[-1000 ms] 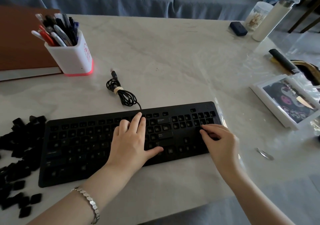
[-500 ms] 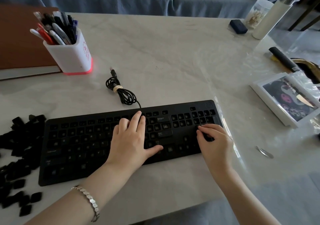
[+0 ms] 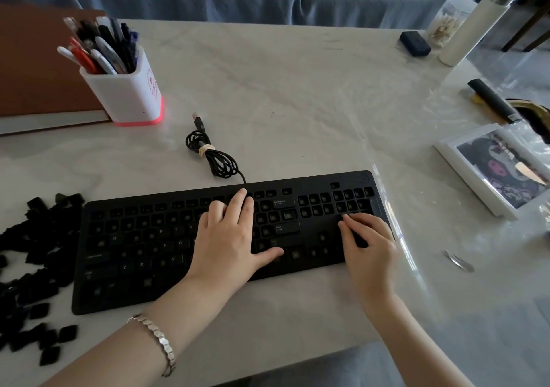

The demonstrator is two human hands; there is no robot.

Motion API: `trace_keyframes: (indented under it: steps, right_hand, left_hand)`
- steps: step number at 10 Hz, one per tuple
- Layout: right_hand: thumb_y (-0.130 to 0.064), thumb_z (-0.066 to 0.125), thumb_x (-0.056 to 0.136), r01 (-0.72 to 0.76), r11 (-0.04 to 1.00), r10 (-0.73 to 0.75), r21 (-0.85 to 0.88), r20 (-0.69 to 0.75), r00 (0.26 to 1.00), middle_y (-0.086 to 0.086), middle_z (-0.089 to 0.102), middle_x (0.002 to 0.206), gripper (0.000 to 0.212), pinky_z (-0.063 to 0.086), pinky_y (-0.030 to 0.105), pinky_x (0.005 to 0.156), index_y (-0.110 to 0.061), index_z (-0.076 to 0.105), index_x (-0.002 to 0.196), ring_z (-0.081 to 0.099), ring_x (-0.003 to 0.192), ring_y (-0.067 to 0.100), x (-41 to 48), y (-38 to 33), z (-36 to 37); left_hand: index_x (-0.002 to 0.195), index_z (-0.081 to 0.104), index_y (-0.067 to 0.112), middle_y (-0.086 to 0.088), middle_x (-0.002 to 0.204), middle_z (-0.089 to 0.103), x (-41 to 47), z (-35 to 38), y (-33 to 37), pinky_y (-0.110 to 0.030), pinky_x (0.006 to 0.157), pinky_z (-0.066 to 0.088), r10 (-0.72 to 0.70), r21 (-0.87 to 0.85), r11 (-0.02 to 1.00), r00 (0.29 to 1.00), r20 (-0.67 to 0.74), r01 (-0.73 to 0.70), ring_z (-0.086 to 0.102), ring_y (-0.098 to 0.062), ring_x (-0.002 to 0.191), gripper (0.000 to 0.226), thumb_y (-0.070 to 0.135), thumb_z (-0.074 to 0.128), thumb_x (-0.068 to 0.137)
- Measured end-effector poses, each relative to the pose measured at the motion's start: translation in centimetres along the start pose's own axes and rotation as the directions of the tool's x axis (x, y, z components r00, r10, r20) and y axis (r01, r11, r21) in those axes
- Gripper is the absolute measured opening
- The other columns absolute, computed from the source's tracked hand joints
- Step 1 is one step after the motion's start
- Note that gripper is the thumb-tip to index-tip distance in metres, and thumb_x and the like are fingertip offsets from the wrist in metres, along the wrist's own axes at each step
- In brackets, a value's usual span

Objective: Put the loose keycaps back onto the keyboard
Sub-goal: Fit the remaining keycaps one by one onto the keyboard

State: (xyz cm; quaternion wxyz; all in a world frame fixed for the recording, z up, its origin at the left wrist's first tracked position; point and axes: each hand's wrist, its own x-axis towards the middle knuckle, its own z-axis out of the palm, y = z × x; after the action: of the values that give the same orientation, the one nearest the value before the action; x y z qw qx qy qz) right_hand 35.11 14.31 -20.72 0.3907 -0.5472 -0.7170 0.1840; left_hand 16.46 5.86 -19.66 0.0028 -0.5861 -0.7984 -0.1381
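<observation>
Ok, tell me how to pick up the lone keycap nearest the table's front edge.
Pinch the keycap by two opposite side walls, coming straight down from above: it is low and squarish, sits apart from the pile with bare table around it, leaving room for fingertips.

Black keyboard (image 3: 143, 255) flat on table, many sockets bare; loose black keycaps (image 3: 32, 270) heaped left.

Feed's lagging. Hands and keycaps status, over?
Left hand flat on keyboard. Right hand at numpad, grip unclear. Keycaps piled left. No obstruction seen.
</observation>
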Motion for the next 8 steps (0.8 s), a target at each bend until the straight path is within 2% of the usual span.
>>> trace_keyframes:
  steps: [3, 5, 7, 8]
  right_hand:
    - [0.001, 0.074, 0.074, -0.062, 0.994, 0.071, 0.093, -0.096, 0.993, -0.004, 0.064, 0.087, 0.014, 0.043, 0.004, 0.081, -0.003, 0.074, 0.088, 0.062, 0.082, 0.014, -0.4, 0.0, 0.4]
    - [0.000, 0.073, 0.076, -0.086, 0.989, 0.101, 0.118, -0.128, 0.987, -0.001, 0.064, 0.088, 0.012, 0.045, 0.008, 0.083, -0.003, 0.074, 0.088, 0.063, 0.084, 0.018, -0.3, -0.2, 1.0]
    - [0.001, 0.074, 0.075, -0.065, 0.995, 0.073, 0.074, -0.117, 0.990, -0.002, 0.062, 0.083, 0.010, 0.042, 0.003, 0.078, -0.002, 0.075, 0.084, 0.061, 0.079, 0.019, -0.1, -0.1, 1.1]
    - [0.004, 0.074, 0.073, -0.019, 0.999, 0.022, 0.027, -0.121, 0.992, 0.002, 0.064, 0.078, 0.009, 0.039, 0.000, 0.075, -0.001, 0.074, 0.081, 0.059, 0.073, 0.018, 0.1, 0.0, 1.0]
  left_hand:
    - [0.113, 0.064, -0.003, -0.014, 0.121, 0.062, 0.0, 0.0, 0.0, -0.040, 0.070, 0.051, -0.001, -0.002, 1.000, 1.000, -0.004, 0.001, 0.035, -0.022, 0.084, 0.093, 0.069, 0.058, 0.055]
    - [0.113, 0.064, -0.003, -0.014, 0.121, 0.062, 0.0, 0.0, 0.0, -0.039, 0.069, 0.050, 0.000, 0.002, 1.000, 1.000, -0.003, 0.000, 0.036, -0.022, 0.084, 0.093, 0.069, 0.057, 0.056]
    - [0.113, 0.064, -0.003, -0.013, 0.121, 0.062, -0.1, 0.0, 0.0, -0.039, 0.070, 0.051, -0.004, -0.002, 1.000, 1.000, 0.004, 0.004, 0.035, -0.022, 0.084, 0.093, 0.069, 0.057, 0.056]
    - [0.113, 0.064, -0.003, -0.013, 0.121, 0.062, 0.0, -0.1, 0.0, -0.039, 0.070, 0.051, -0.010, -0.004, 1.000, 1.000, 0.023, 0.010, 0.035, -0.022, 0.083, 0.093, 0.069, 0.057, 0.056]
